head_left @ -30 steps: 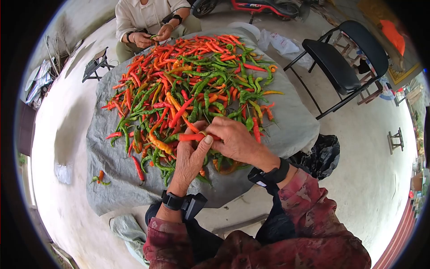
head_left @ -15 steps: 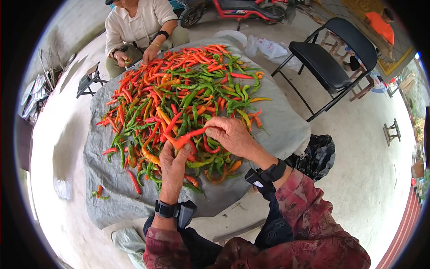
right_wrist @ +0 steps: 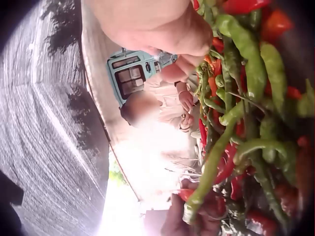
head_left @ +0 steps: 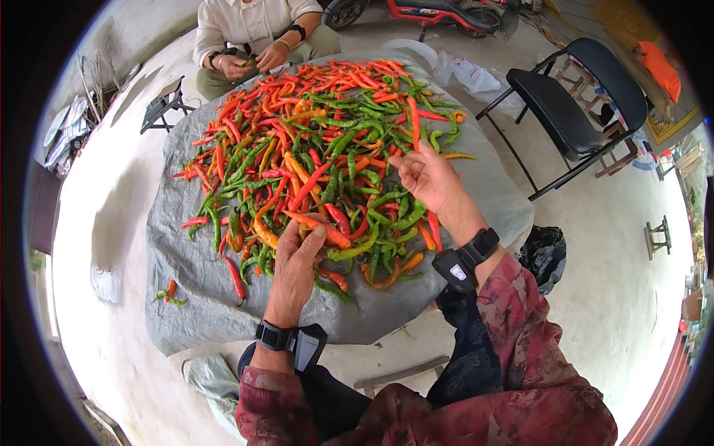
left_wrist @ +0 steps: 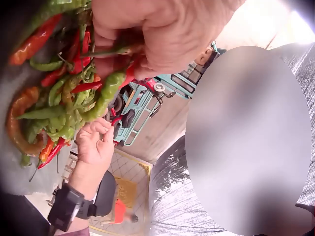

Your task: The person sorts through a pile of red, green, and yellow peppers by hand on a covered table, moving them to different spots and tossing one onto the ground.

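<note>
My left hand [head_left: 296, 271] grips an orange-red chili pepper [head_left: 327, 230] between thumb and fingers, just above the near side of the chili pile [head_left: 312, 171]. In the left wrist view, a green stem [left_wrist: 115, 52] sticks out past the left fingers. Farther forward, over the pile's right side, my right hand [head_left: 435, 182] is raised with the palm partly turned up. A slender red chili pepper [head_left: 414, 123] points away from its thumb and fingertips, which pinch the near end. Green and red peppers [right_wrist: 253, 64] lie close below the right hand in its wrist view.
A grey cloth [head_left: 186, 297] lies under the pile. Across it a person [head_left: 256, 37] in a light shirt handles a pepper. A black folding chair [head_left: 558, 111] stands to the right, a black plastic bag [head_left: 543, 260] nearer, and a red two-wheeler [head_left: 446, 15] behind.
Both hands were together on one red pepper. The right hand has since moved away forward and right with a slender red pepper; the left stays near the pile's front, holding an orange-red one.
</note>
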Motion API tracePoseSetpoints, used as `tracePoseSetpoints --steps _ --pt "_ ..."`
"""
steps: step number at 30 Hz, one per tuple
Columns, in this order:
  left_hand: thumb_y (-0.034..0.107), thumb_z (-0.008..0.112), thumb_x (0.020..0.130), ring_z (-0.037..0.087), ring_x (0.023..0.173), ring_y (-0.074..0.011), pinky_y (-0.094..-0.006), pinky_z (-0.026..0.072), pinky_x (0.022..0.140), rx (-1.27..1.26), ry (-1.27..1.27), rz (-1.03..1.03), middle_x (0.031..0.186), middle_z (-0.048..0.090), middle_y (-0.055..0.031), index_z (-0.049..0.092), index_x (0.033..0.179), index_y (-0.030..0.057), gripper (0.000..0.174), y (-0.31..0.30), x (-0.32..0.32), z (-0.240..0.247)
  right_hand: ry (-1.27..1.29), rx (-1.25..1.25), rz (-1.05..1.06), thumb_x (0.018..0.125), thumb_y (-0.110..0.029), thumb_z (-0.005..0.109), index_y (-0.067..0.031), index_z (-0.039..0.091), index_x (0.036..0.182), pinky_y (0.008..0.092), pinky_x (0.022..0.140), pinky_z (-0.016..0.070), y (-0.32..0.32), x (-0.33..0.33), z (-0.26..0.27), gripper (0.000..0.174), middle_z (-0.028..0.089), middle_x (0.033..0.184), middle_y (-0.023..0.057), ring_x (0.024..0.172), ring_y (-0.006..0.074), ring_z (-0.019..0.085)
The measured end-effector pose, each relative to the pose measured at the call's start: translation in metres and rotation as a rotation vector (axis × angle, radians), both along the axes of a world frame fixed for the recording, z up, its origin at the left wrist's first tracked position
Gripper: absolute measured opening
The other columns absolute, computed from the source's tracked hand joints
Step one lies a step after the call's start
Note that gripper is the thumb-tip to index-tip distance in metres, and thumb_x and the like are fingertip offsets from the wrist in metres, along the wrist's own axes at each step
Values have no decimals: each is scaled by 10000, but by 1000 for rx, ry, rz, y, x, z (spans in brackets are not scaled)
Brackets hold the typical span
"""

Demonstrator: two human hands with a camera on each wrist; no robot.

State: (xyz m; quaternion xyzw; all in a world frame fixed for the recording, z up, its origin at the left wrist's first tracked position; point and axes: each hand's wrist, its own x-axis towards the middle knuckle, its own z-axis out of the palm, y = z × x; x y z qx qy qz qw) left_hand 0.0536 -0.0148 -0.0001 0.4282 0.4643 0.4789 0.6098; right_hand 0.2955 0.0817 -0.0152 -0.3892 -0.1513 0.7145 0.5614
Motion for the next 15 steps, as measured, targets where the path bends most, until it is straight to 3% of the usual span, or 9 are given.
tracePoseSetpoints --steps 2,4,6,7,10,13,14,15 --pt "157 529 930 534 755 -44 -181 404 640 -17 -184 17 912 602 29 566 1067 63 170 1 -7 -6 -60 -32 92 942 -278 508 21 549 1059 225 525 477 -13 -16 1 324 633 891 120 615 119 565" --pt "132 521 935 552 780 -47 -198 444 684 -31 -269 46 927 605 27 565 1092 53 181 2 -12 -7 -678 434 404 901 -286 578 12 591 1016 245 558 485 -38 -36 22 320 658 890 102 582 131 569" --pt "164 509 939 473 673 -22 -168 362 580 -55 -300 126 794 527 55 571 1053 69 161 2 -3 -3 -1059 745 382 867 -264 613 14 606 1076 291 563 461 -56 -53 30 348 653 818 105 584 168 570" --pt "148 505 937 469 664 -22 -178 384 591 -40 -247 95 800 539 56 572 1043 69 148 3 -5 -6 -1194 942 343 853 -251 625 6 611 1067 310 565 453 -60 -59 26 335 645 797 113 586 185 570" --pt "101 490 934 532 775 -67 -221 459 663 217 -199 -19 917 573 7 538 1063 34 153 6 1 -23 -1261 757 594 819 -201 634 -13 632 955 383 582 445 -67 -74 29 232 612 722 154 648 296 604" --pt "40 482 923 557 782 -82 -242 485 690 327 52 -17 909 581 -16 491 1146 25 224 7 2 -33 -1501 851 542 797 -117 600 11 524 829 465 584 398 -73 -80 30 153 543 686 238 696 425 543" --pt "36 470 930 562 790 -83 -239 492 704 328 88 -46 912 582 -21 480 1175 22 246 6 1 -31 -1486 811 550 810 -98 586 17 521 865 454 589 403 -71 -80 27 143 523 684 234 650 419 540" --pt "22 455 930 575 799 -93 -246 497 716 323 75 -52 920 589 -33 462 1200 18 270 7 1 -32 -1435 808 533 837 -116 572 15 530 887 422 566 412 -71 -78 26 146 534 678 197 607 355 551"
